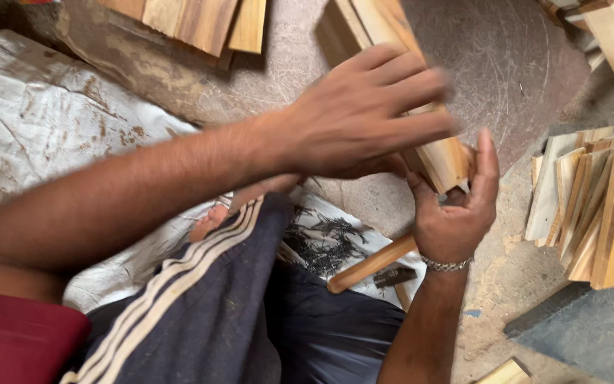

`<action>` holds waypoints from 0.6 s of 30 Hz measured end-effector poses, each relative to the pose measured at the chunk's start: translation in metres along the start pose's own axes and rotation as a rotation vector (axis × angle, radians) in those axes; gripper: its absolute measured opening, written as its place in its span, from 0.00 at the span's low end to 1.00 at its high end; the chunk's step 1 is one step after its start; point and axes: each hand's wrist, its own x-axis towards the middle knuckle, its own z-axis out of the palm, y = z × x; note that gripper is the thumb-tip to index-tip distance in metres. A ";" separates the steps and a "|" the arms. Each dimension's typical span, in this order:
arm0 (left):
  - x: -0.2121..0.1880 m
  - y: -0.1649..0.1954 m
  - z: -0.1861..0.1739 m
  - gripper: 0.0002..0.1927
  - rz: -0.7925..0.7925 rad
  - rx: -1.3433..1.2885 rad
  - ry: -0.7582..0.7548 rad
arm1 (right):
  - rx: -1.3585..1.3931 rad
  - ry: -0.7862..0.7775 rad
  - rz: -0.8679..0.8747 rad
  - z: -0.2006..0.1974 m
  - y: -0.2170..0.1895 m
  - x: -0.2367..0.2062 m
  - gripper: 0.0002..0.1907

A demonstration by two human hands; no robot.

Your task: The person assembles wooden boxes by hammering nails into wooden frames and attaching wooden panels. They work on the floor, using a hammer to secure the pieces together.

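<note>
Floor (534, 64): bare concrete, dusty, w/ curved scrape marks. Right of the right hand (456, 206), a leaning stack of wood slats (591, 206). Beyond the left hand (364, 114), more planks (200, 21). Left of both hands, a stained white sheet (37, 121) spread flat. Just below right hand, a pile of dark nails (321, 242) on the sheet, wooden handle (371, 263) beside it.

A woodworking shop, worked at floor level. Stacks of cut timber slats (595, 206) just right of the right grip (456, 206), more planks (193, 21) well above the left grip (364, 114). Dusty concrete floor (506, 64) scored with circular marks. Below both grips, a wooden hammer handle (371, 264) beside a heap of small dark nails (321, 242) on stained white sheeting (30, 121).
</note>
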 end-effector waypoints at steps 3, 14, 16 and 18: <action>0.045 -0.001 0.008 0.43 0.050 0.236 0.085 | -0.253 -0.070 -0.237 -0.003 0.001 0.007 0.49; 0.061 -0.014 0.045 0.20 -0.074 0.162 -0.849 | -0.205 0.536 0.658 0.029 0.097 -0.129 0.39; 0.062 -0.013 0.043 0.19 -0.086 0.162 -0.801 | 0.111 0.441 0.833 0.043 0.114 -0.159 0.33; 0.063 -0.012 0.040 0.18 -0.070 0.152 -0.739 | 0.769 0.320 0.947 0.046 0.123 -0.175 0.23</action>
